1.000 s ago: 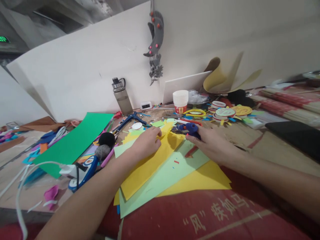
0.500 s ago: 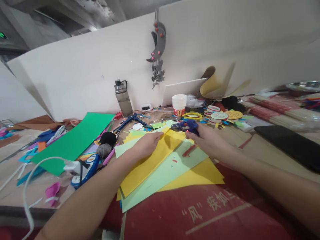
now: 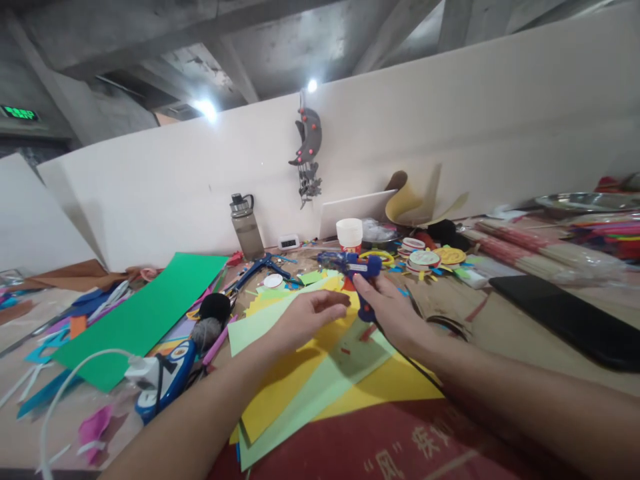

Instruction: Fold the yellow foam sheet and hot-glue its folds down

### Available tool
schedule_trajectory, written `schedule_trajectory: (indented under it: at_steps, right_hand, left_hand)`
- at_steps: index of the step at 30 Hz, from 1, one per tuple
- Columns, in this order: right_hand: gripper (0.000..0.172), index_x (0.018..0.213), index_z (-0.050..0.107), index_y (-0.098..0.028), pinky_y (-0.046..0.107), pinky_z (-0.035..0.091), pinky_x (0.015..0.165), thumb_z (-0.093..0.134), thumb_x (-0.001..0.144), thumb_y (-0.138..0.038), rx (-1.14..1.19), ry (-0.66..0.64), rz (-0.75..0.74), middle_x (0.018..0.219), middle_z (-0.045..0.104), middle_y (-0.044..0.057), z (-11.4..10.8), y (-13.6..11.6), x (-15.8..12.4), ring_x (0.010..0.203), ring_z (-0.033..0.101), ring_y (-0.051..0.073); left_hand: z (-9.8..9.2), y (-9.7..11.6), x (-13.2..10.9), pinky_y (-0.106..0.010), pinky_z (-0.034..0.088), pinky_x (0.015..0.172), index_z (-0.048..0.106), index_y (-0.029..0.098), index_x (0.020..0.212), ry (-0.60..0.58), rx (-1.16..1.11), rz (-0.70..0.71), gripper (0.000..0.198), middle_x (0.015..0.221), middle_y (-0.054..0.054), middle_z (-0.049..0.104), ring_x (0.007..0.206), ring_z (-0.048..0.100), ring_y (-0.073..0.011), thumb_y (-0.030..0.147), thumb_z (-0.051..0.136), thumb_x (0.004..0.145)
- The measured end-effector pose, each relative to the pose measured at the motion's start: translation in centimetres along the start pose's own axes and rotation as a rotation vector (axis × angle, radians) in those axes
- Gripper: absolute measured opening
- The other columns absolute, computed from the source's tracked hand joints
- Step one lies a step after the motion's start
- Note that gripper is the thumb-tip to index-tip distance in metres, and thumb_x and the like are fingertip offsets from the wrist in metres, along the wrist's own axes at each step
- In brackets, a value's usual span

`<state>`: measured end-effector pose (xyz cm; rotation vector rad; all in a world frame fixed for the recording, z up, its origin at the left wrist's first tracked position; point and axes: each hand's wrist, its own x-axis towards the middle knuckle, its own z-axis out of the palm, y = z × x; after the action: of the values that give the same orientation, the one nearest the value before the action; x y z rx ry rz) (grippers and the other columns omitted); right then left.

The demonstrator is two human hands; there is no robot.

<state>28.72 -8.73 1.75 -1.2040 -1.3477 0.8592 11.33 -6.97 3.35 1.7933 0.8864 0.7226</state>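
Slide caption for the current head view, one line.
Right hand holds a blue glue gun; left hand hovers over yellow paper.

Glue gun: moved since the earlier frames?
Yes. Judged against the cups, the glue gun has shifted up and left in the view; it now overlaps their lower edge, where before it showed below them.

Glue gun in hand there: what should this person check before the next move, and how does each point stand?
1. Glue gun held: ok, in the right hand.
2. Left hand free: ok, nothing seen in its grasp.
3. Nozzle away from the left hand: ok, they show apart.
4. Pale green sheet free of scraps: not ok, a red scrap lies on it.
5. Nozzle hot: cannot tell.
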Motion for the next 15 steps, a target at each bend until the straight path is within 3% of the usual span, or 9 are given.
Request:
schedule_trajectory:
  at_steps: [3, 5, 7, 10, 12, 15]
  right_hand:
    - [0.048, 0.111, 0.062, -0.025, 0.028, 0.05, 0.056, 0.052, 0.083, -0.063, 0.178, -0.077, 0.142, 0.08, 0.065, 0.002, 1.9, -0.3, 0.3, 0.07, 0.061, 0.018]
    - [0.049, 0.109, 0.061, -0.024, 0.025, 0.045, 0.046, 0.052, 0.083, -0.064, 0.255, -0.148, 0.218, 0.069, 0.059, -0.002, 2.7, -0.3, 0.6, 0.055, 0.056, 0.015]
    - [0.049, 0.107, 0.061, -0.023, 0.025, 0.044, 0.045, 0.055, 0.081, -0.064, 0.271, -0.189, 0.246, 0.069, 0.06, -0.002, 3.2, -0.2, 1.0, 0.053, 0.055, 0.014]
    - [0.046, 0.108, 0.063, -0.023, 0.03, 0.054, 0.067, 0.059, 0.081, -0.06, 0.251, -0.177, 0.201, 0.095, 0.069, 0.005, 3.7, -0.3, 1.6, 0.082, 0.065, 0.019]
    - [0.044, 0.111, 0.063, -0.024, 0.033, 0.052, 0.088, 0.058, 0.084, -0.059, 0.262, -0.136, 0.146, 0.113, 0.069, 0.006, 4.1, -0.6, 1.9, 0.105, 0.063, 0.021]
    - [0.043, 0.113, 0.062, -0.026, 0.033, 0.048, 0.094, 0.053, 0.086, -0.059, 0.241, -0.109, 0.103, 0.117, 0.068, 0.005, 4.8, -1.3, 2.2, 0.11, 0.061, 0.021]
  left_hand:
    - [0.6, -0.5, -0.3, -0.028, 0.046, 0.074, 0.074, 0.014, 0.102, -0.045, -0.187, -0.057, 0.044, 0.092, -0.011, 0.073, 0.082, 0.065, -0.0194, 0.048, 0.073, 0.074]
    - [0.9, -1.2, -0.3, -0.026, 0.043, 0.069, 0.075, 0.014, 0.092, 0.026, -0.277, -0.08, 0.041, 0.083, -0.009, 0.072, 0.075, 0.061, -0.017, 0.048, 0.078, 0.07]
    - [1.3, -2.1, -0.1, -0.024, 0.039, 0.065, 0.075, 0.014, 0.087, 0.103, -0.416, -0.109, 0.039, 0.079, -0.006, 0.07, 0.068, 0.057, -0.0134, 0.046, 0.082, 0.064]
    - [2.1, -3.1, 0.1, -0.021, 0.034, 0.06, 0.075, 0.015, 0.084, 0.206, -0.637, -0.151, 0.037, 0.078, -0.004, 0.068, 0.063, 0.051, -0.0086, 0.04, 0.087, 0.06]
    - [2.6, -3.3, 0.1, -0.021, 0.035, 0.061, 0.074, 0.016, 0.086, 0.265, -0.755, -0.118, 0.037, 0.08, -0.002, 0.067, 0.063, 0.05, -0.0073, 0.036, 0.088, 0.06]
    - [3.0, -3.2, 0.0, -0.021, 0.037, 0.062, 0.073, 0.018, 0.09, 0.336, -0.833, -0.107, 0.037, 0.084, -0.001, 0.065, 0.068, 0.053, -0.0084, 0.036, 0.087, 0.061]
